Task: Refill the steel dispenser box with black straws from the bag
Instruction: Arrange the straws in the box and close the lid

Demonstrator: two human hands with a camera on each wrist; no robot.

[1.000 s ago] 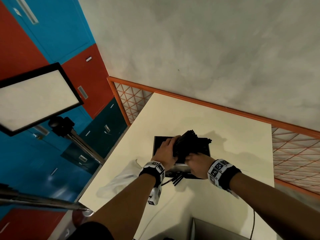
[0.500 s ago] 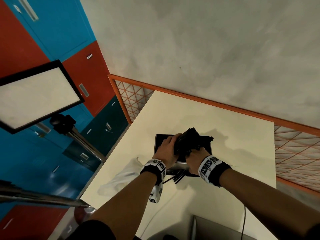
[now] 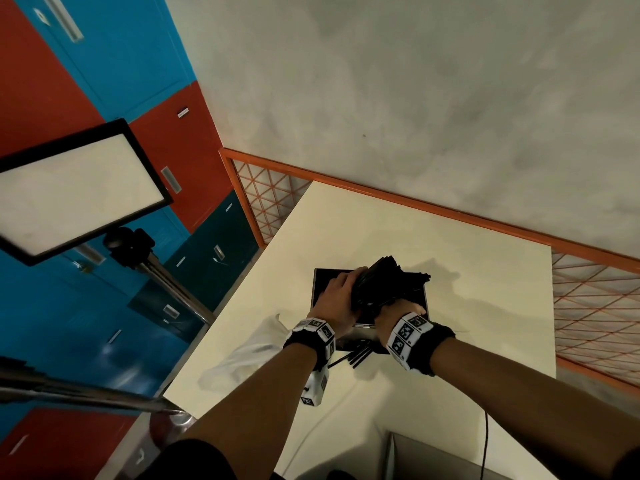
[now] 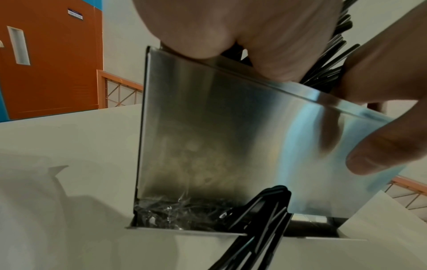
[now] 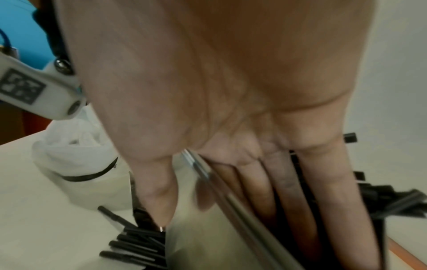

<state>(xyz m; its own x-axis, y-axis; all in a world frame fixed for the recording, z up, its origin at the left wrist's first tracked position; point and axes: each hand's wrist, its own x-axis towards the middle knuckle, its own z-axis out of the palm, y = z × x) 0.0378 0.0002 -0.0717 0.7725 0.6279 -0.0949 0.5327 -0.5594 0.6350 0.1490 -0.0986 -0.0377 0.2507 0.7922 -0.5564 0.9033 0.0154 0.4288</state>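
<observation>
Nearest, a few loose black straws (image 3: 358,356) are left lying on the cream table (image 3: 450,393) at the foot of the steel dispenser box (image 4: 231,137), beside the crumpled white bag (image 3: 242,355). The box is steadied by the right hand (image 3: 398,311) — thumb outside the front wall, straight fingers (image 5: 323,182) pressed inside against the straws, seemingly to pack them down. Farther on, the tilted straw bundle (image 3: 381,285) is gripped by the left hand (image 3: 341,292), fingers curled round it, half above the rim.
</observation>
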